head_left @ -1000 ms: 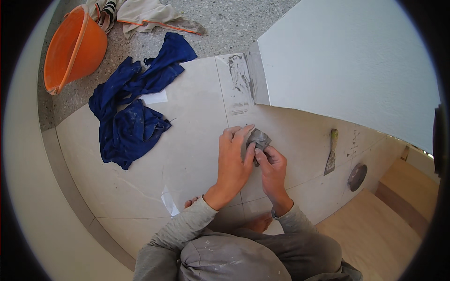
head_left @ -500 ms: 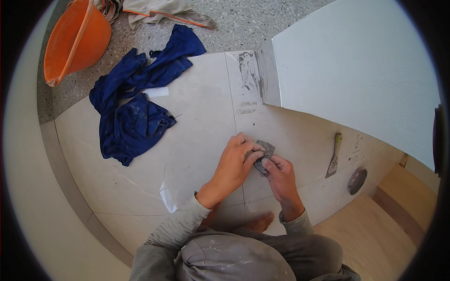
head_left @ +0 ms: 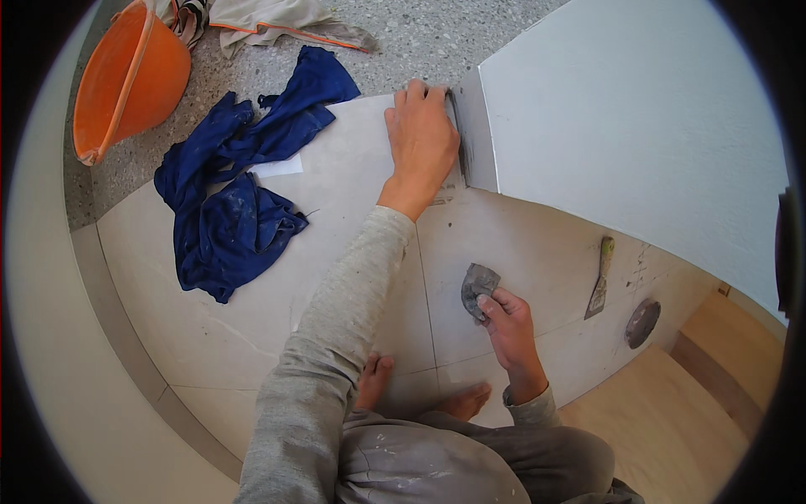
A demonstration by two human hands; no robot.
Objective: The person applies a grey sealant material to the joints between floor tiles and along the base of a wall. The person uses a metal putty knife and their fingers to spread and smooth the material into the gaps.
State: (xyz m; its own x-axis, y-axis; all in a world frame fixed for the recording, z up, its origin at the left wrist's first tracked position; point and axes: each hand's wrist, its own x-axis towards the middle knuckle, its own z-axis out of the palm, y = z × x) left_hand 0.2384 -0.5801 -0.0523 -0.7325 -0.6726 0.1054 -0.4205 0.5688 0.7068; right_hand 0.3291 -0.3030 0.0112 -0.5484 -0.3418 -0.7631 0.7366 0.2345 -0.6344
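The left hand (head_left: 424,139) has shot forward since half a second ago, leaving the middle of the frame where both hands worked together, and now lies stretched out at upper centre, fingers fairly spread and flat on the large pale glossy floor tile (head_left: 252,328), fingertips right at the dark grout-smeared joint where the tile meets the white wall corner (head_left: 474,134); it holds nothing. The right hand (head_left: 508,323) has dropped back toward lower centre-right and grips one small grey grout-caked flat scraper pad (head_left: 477,287), fingers curled round its lower end, the pad resting against the tile. Counting round: one orange plastic bucket (head_left: 126,80) tipped on its side at the upper left on the speckled floor; one crumpled dark blue cloth (head_left: 239,189) spread across the tile's upper left, beside a small white paper scrap (head_left: 277,166); one pale cloth with orange trim (head_left: 269,17) along the top edge; one narrow putty knife (head_left: 598,281) lying right of centre; one round dark lid-like disc (head_left: 642,323) just beyond it to the right. Two bare feet (head_left: 374,378) show at lower centre. Bucket, cloths, knife and disc lie as they did before.
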